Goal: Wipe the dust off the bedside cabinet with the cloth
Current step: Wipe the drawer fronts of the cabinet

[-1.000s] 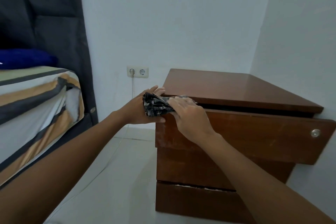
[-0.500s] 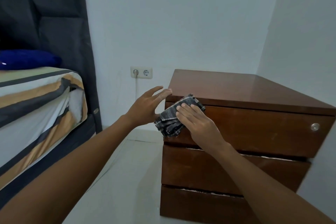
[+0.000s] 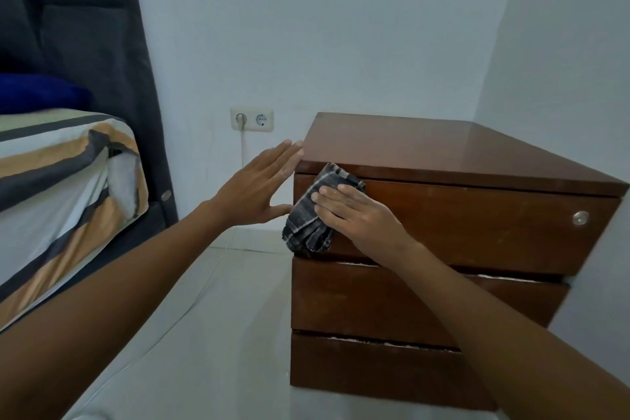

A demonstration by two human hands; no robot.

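Flat, cloth (image 3: 312, 211) against cabinet (image 3: 477, 228) corner.

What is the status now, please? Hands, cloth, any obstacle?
Right hand pressing cloth flat on top drawer front. Left hand open, fingertips at cabinet corner. Nothing in the way.

My cloth (image 3: 308, 215) is soft woven check fabric. The bedside cabinet (image 3: 443, 232) is brown wood, its top glossy, drawer fronts duller and scuffed; at 3 o'clock, a shiny metal knob (image 3: 580, 217).
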